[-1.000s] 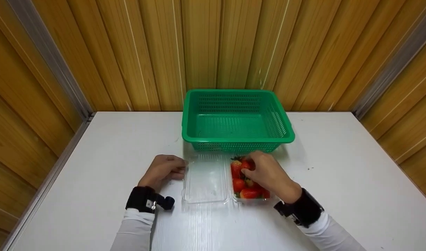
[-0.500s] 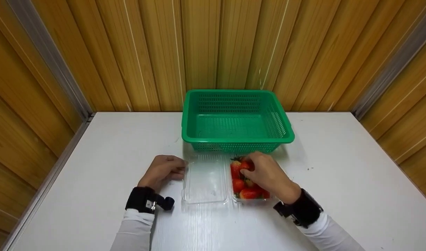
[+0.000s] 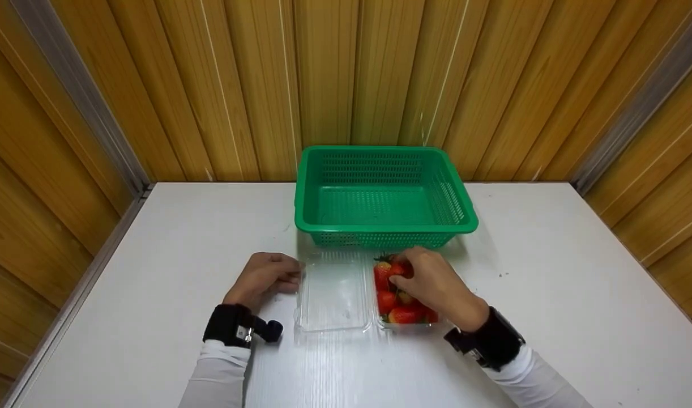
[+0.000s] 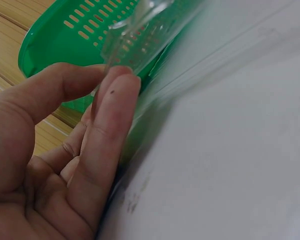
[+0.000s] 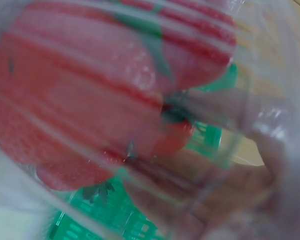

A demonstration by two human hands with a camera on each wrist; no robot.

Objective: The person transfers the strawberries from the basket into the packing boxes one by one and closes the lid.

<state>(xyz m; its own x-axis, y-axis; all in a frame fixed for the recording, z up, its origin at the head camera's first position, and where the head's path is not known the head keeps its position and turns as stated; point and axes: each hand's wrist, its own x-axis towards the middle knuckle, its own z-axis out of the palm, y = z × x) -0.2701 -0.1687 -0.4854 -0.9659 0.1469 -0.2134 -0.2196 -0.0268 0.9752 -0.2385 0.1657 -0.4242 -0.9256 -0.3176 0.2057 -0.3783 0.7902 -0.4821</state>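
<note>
A clear plastic clamshell box lies unfolded on the white table, its lid (image 3: 337, 297) to the left. Strawberries (image 3: 405, 315) fill the other half, red with green leafy tops. My left hand (image 3: 265, 276) pinches the lid's far-left edge between thumb and fingers; the left wrist view shows the fingertips (image 4: 121, 87) right at the clear rim. Over the strawberries, my right hand (image 3: 436, 283) has its thumb and fingers around a strawberry (image 3: 398, 270) near the back of the box. Seen through the box wall, the right wrist view has fingers (image 5: 175, 185) close around the fruit, partly hidden by it.
Right behind the box stands a green plastic basket (image 3: 387, 229) with slotted sides. A wood-patterned panel wall (image 3: 329, 73) rises behind the table (image 3: 561, 272). Small dark specks lie on the tabletop to the right of the basket.
</note>
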